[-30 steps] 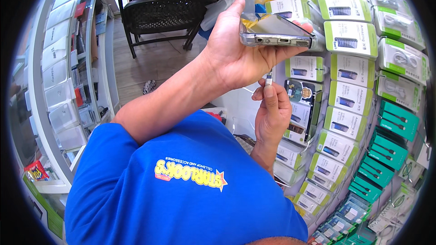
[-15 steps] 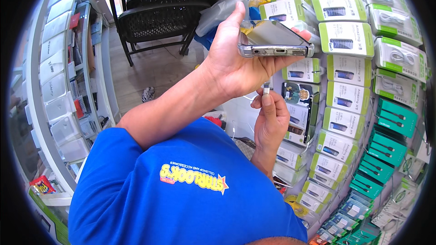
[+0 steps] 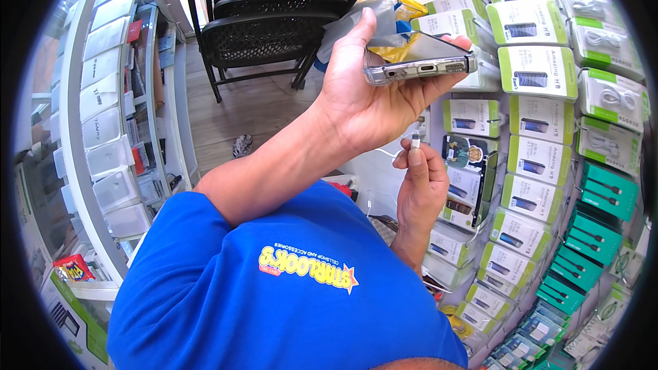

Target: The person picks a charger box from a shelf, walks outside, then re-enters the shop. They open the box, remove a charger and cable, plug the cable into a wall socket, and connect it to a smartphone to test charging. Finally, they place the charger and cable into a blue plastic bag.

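Observation:
My left hand [image 3: 360,106] holds a smartphone [image 3: 428,51] in a clear case, with the thumb along one side and fingers round the other. The phone lies tilted, and its bottom edge with the charging port faces me. Below it, my right hand [image 3: 423,188] pinches a white cable plug [image 3: 415,141] between thumb and fingers. The plug points up toward the phone and is apart from it. Part of the thin white cable shows beside the fingers; the rest is hidden behind the hand and arm.
Packaged accessories [image 3: 538,68] hang in rows on a wall rack at the right, with teal cable boxes [image 3: 593,233] lower down. Folded black chairs [image 3: 274,34] stand ahead beside plastic bags [image 3: 394,0]. A glass display cabinet [image 3: 89,164] runs along the left.
The gap between plug and phone has widened, my right hand being a little lower. The phone has tipped slightly. The whole view has shifted, so surroundings appear farther right.

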The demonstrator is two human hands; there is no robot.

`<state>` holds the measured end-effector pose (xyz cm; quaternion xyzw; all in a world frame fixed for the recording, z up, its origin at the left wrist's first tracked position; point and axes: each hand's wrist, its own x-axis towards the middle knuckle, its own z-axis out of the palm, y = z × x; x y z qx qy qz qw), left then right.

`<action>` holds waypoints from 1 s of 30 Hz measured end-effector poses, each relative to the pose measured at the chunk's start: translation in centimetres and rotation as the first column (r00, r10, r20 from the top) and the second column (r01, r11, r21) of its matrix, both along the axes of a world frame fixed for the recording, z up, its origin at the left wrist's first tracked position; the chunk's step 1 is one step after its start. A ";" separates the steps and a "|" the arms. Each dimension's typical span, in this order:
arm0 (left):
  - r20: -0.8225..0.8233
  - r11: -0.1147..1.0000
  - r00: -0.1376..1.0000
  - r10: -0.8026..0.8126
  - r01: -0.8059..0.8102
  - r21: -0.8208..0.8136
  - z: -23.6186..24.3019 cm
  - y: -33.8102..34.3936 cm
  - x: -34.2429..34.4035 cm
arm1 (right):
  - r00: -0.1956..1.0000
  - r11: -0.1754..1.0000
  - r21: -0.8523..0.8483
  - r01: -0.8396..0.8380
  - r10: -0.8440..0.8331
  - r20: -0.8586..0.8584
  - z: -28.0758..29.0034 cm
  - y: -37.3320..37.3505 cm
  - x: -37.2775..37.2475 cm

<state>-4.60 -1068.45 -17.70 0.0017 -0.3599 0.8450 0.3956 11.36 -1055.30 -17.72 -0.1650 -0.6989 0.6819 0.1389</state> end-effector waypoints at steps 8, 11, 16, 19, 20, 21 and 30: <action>-0.020 0.996 0.999 0.040 -0.042 -0.081 0.3 -0.5 -0.4 | 1.000 1.000 0.002 -0.023 0.023 0.005 0.1 -0.3 -0.5; -0.065 0.991 0.995 0.071 -0.078 -0.109 0.0 -0.6 -0.6 | 1.000 1.000 0.005 -0.018 0.018 0.012 -0.2 -0.3 -0.1; -0.274 0.754 0.947 0.170 -0.304 -0.582 0.7 -0.9 -1.8 | 0.999 0.999 -0.014 -0.045 0.044 -0.029 0.3 -0.7 -1.1; -0.243 0.647 0.955 0.170 -0.294 -0.703 1.3 -0.7 -1.1 | 0.999 0.999 -0.036 -0.029 0.028 -0.034 1.0 -1.2 -1.3; -0.299 0.659 0.944 0.138 -0.313 -0.684 1.4 -0.8 -0.9 | 0.999 0.999 -0.043 -0.030 0.028 -0.037 1.0 -1.1 -1.3; -0.354 0.672 0.929 0.107 -0.330 -0.663 1.3 -0.7 -0.8 | 0.999 0.998 -0.050 -0.031 0.029 -0.039 1.1 -1.1 -1.3; -0.445 0.697 0.863 0.239 -0.472 -0.540 1.3 0.6 0.3 | 0.997 0.995 -0.099 -0.009 0.001 -0.083 1.6 -2.1 -1.7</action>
